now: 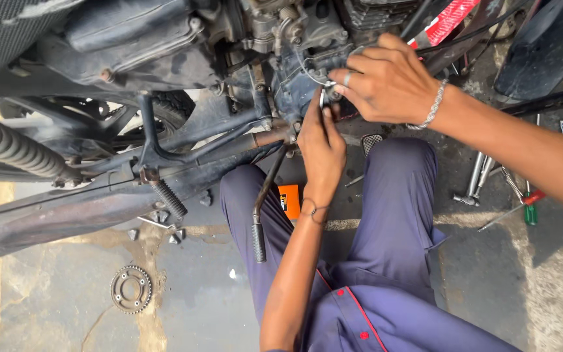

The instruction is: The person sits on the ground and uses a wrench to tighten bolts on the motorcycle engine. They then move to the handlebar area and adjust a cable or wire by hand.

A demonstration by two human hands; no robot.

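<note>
A dirty black motorcycle engine (294, 45) fills the top of the view. My left hand (320, 140) reaches up from below, with a dark thread on its wrist. It grips a small shiny metal tool (323, 98) pressed against the engine's side. My right hand (386, 81) comes in from the right, wearing a ring and a silver chain bracelet. Its fingertips are pinched at the same spot on the engine, next to a thin wire loop (307, 72). What they pinch is hidden. My knees in purple trousers (392, 195) lie under both hands.
A kick lever (260, 218) hangs down by my left knee, with a small orange box (289, 199) behind it. A toothed sprocket (131, 289) lies on the concrete floor. Wrenches (477, 179) and a red-and-green screwdriver (529, 207) lie at the right. Frame tubes and a spring (167, 195) cross the left.
</note>
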